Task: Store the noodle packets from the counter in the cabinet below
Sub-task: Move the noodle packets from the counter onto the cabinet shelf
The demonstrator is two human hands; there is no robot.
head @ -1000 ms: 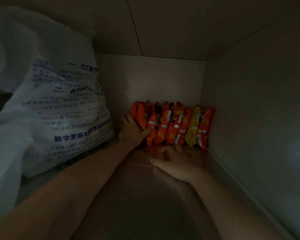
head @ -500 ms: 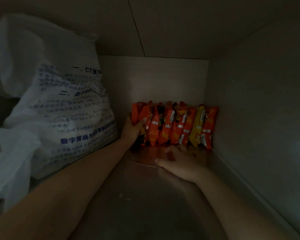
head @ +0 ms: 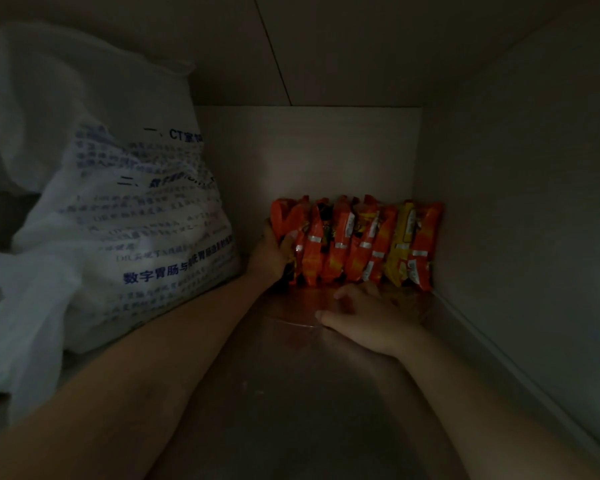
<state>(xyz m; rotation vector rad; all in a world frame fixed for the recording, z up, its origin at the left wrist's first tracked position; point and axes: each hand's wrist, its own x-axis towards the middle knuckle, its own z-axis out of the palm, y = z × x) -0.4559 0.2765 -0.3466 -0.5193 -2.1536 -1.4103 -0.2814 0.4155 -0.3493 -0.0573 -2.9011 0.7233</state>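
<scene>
Several orange noodle packets (head: 354, 244) and one yellow one stand upright in a row against the back wall of the dark cabinet, pressed into the right corner. My left hand (head: 272, 252) grips the leftmost orange packet (head: 284, 220) at the row's left end, thumb across its front. My right hand (head: 368, 317) lies flat on the cabinet floor (head: 291, 393) just in front of the row, fingers spread, holding nothing.
A large white plastic bag (head: 111, 209) with blue printed text fills the cabinet's left side, close to my left forearm. The right wall (head: 516, 220) and back wall (head: 309, 150) bound the packets.
My left hand has shifted from resting in front of the row's left end to clasping the leftmost packet and pushing the row tighter. My right hand stayed on the floor.
</scene>
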